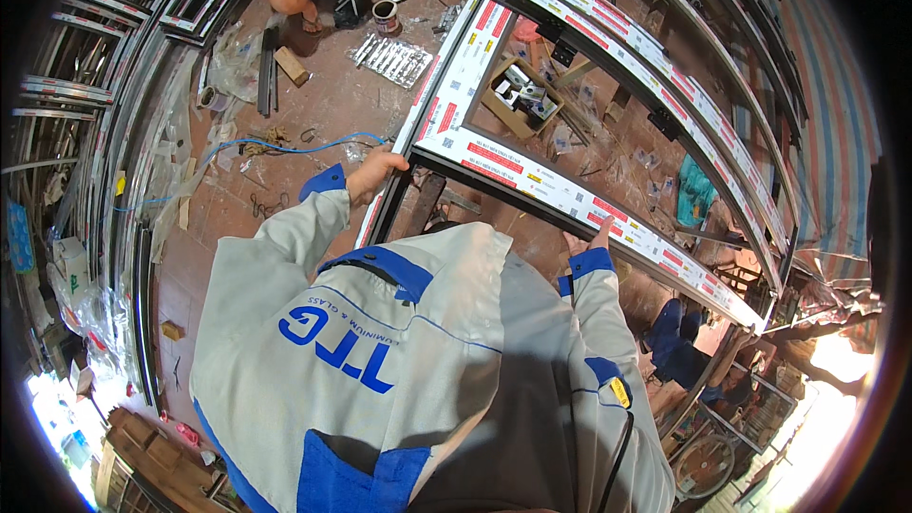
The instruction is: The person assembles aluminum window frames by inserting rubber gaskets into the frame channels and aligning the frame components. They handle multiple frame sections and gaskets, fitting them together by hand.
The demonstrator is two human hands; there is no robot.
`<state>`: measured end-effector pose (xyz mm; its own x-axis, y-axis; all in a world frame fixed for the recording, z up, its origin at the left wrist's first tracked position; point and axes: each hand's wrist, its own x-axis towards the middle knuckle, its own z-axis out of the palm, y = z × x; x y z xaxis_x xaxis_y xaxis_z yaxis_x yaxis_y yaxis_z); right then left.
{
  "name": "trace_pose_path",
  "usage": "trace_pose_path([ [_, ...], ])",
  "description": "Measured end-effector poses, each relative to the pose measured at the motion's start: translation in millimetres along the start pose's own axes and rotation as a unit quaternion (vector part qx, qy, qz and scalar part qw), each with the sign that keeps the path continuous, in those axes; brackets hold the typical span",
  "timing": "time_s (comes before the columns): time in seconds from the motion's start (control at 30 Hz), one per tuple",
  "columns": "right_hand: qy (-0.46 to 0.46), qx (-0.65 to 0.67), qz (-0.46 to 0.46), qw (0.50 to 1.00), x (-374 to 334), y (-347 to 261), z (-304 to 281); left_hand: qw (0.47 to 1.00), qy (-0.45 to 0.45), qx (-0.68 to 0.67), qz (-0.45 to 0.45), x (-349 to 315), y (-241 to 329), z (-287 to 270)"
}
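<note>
Apparently the frame (518, 161) is assembled, film (655, 247) unpeeled; left hand (372, 178) grips its corner, right hand (584, 239) its near edge.

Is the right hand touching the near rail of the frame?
Touching: the head view shows the right hand at the near rail, one finger lying on its white face.
</note>
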<state>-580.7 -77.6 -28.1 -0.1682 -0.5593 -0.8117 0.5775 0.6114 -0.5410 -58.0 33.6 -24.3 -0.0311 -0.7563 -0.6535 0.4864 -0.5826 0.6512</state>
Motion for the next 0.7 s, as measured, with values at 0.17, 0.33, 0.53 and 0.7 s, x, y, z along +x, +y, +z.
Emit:
trace_pose_path([
  [0.17,-0.009,0.149,0.061,0.987,11,13,-1,0.999,-0.007,0.036,-0.034,23,-5,-15],
  [0.33,-0.023,0.184,0.078,0.98,45,22,-21,0.997,-0.033,0.0,-0.071,4,10,-5],
  [0.53,0.041,0.065,-0.041,0.996,-16,23,10,0.977,-0.006,0.166,0.136,34,13,-23],
  [0.7,0.033,0.006,-0.027,0.999,-14,35,-4,0.657,0.082,0.55,0.509,31,74,35],
])
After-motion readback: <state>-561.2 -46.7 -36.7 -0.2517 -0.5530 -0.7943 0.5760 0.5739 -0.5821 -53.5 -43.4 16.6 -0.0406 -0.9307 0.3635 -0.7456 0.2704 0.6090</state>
